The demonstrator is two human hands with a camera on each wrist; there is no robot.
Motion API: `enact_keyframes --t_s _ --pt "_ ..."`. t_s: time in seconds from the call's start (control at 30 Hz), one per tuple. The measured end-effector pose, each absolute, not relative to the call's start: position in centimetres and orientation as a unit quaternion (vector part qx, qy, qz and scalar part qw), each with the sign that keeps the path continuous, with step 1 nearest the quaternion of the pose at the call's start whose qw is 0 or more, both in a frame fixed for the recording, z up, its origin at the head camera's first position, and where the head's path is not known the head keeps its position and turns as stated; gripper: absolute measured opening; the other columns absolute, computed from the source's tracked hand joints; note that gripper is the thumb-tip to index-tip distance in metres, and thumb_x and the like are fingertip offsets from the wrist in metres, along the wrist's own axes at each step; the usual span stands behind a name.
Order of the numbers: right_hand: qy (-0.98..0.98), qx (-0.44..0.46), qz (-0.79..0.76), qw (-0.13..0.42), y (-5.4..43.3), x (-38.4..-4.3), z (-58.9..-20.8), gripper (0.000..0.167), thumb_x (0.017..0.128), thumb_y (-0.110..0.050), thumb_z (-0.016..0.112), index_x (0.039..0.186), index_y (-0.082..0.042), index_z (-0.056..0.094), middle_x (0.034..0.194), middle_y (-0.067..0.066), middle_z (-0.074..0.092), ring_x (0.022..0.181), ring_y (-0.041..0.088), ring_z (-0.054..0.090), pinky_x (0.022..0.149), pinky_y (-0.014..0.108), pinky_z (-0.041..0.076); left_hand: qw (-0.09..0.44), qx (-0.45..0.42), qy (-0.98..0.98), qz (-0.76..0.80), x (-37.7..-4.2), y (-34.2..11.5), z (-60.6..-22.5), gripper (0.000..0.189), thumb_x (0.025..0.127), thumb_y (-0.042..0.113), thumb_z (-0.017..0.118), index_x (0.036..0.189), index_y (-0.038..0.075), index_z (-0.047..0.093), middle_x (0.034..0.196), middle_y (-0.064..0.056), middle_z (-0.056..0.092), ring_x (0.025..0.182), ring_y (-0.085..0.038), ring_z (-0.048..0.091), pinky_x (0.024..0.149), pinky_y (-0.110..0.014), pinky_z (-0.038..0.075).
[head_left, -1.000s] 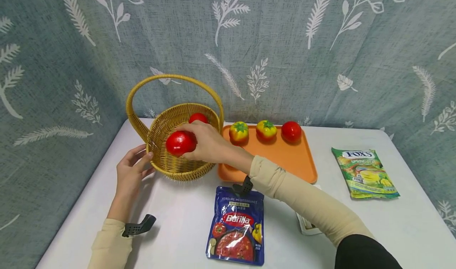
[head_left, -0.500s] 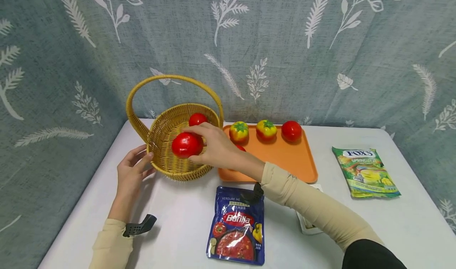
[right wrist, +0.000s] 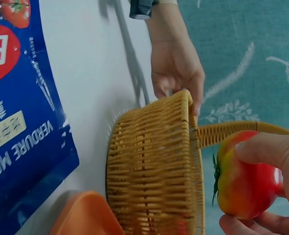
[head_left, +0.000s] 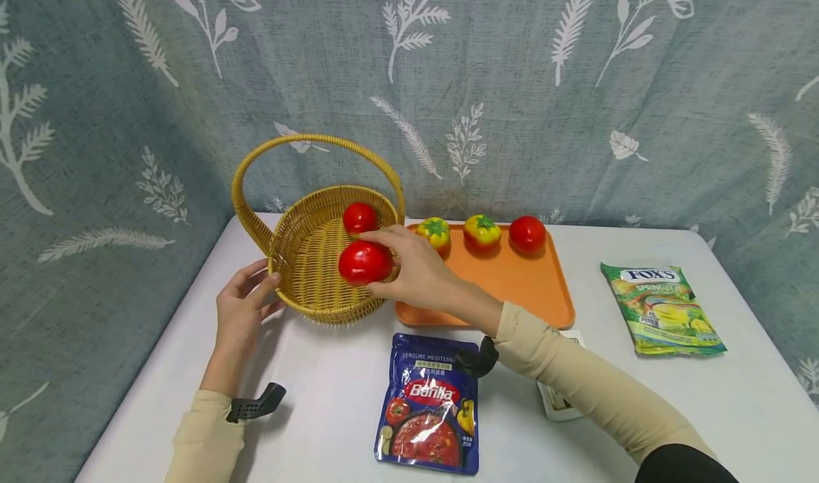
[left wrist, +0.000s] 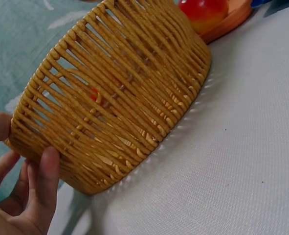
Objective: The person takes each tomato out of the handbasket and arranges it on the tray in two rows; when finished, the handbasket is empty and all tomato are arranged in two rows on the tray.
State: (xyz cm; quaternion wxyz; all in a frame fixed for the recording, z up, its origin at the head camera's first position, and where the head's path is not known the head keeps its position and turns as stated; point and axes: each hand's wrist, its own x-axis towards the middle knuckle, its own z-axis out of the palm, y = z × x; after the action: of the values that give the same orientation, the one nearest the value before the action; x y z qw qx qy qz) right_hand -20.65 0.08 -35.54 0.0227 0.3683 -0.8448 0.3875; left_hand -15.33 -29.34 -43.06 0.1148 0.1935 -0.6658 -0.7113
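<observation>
My right hand [head_left: 419, 269] holds a tomato [head_left: 365, 263] over the right side of the wicker basket [head_left: 313, 311]. In the right wrist view this tomato [right wrist: 247, 181] shows red and yellow skin with a green leafy top, gripped between thumb and fingers. Another red tomato [head_left: 360, 218] lies inside the basket at the back. At the basket's left side my left hand [head_left: 242, 312] grips the rim. The left wrist view has that hand's fingers [left wrist: 47, 171] against the woven wall.
An orange tray [head_left: 512, 291] right of the basket bears two yellow-red tomatoes and a red tomato [head_left: 527, 235]. A blue sauce pouch [head_left: 427, 405] lies in front, a green candy bag [head_left: 662, 311] farther right. My right forearm partly covers a white flat object [head_left: 558, 406].
My right hand has moved to the right with the tomato, from the basket's middle to its right side, uncovering the tomato at the back. The left hand stays at the rim.
</observation>
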Motion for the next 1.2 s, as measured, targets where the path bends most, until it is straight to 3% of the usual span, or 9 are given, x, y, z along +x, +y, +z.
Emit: enact_keyframes --t_s 0.5,1.2 --pt "-0.820 0.352 0.449 0.048 4.0 -21.0 -35.2 0.066 0.077 -0.009 0.085 0.138 -0.007 0.058 0.126 0.007 0.057 0.115 0.020 0.059 0.084 0.031 0.059 0.118 0.200 -0.668 -0.707 -15.2 -29.4 -42.9 0.047 0.094 0.022 0.073 0.137 0.012 0.057 0.122 -0.002 0.054 0.099 -0.013 0.062 0.068 -0.024 0.060" --pt "-0.848 0.289 0.439 0.070 8.5 -21.2 -35.8 0.068 0.075 -0.009 0.087 0.137 -0.010 0.059 0.121 0.006 0.060 0.110 0.021 0.059 0.085 0.038 0.059 0.114 0.197 -0.669 -0.707 -15.4 -29.4 -43.1 0.048 0.093 0.023 0.073 0.137 0.013 0.057 0.121 -0.001 0.054 0.101 -0.014 0.062 0.068 -0.025 0.060"
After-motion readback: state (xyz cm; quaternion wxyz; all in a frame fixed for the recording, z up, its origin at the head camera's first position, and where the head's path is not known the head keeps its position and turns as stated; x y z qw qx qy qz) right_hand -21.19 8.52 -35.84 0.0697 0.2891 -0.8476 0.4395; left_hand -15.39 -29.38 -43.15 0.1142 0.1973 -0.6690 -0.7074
